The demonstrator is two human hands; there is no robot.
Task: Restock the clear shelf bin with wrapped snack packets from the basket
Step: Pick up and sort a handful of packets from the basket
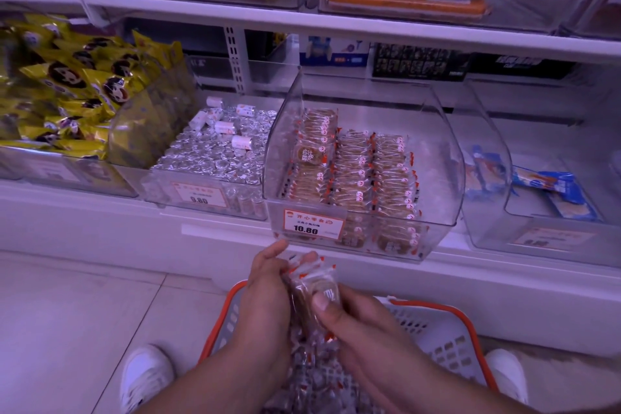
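Both hands, left hand (265,282) and right hand (349,316), clamped on a stack of clear-wrapped brown snack packets (311,282) above the orange-rimmed white plastic basket (447,323). Best squared up, then set upright into the right-hand gap of the clear plastic shelf bin (437,178).

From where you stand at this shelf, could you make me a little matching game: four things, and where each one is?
Things:
1. yellow packets
2. silver sweets
3. price tag 10.80
4. basket

Places:
A. on the floor, under the hands
B. bin at far left
C. front of the clear bin with the rows of wrapped snacks
D. bin between the yellow packets and the wrapped snacks

Pairs: 1-B, 2-D, 3-C, 4-A
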